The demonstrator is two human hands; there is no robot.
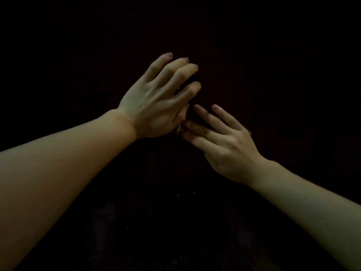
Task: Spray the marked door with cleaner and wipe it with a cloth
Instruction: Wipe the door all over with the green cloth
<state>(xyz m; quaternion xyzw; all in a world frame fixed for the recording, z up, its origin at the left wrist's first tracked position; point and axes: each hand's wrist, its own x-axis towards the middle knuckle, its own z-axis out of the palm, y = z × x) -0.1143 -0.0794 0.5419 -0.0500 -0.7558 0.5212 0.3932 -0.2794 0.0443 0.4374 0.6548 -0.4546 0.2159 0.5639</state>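
Darkness swallows nearly everything beyond the two bare forearms, so progress is hard to judge. The left hand (156,98) reaches forward with its fingers (183,73) bent and slightly fanned, knuckles up, and a small pale scrap (178,131) shows just under its palm edge; it may be a cloth bunched in that grip, but it is too dim to say for sure. The right hand (218,141) lies just beside and below the left grip, fingers straight and loosely spread, their tips touching or almost touching the left palm edge; it holds nothing that can be seen.

Behind both grips is a flat, very dark surface (273,65), likely the marked door, though no mark, handle or edge is visible. No spray bottle appears anywhere, and no wet sheen or streaks can be made out.

My guess is that the wiping stage is at hand or being set up, with the cloth passing between the hands. Whether spraying is done cannot be told.
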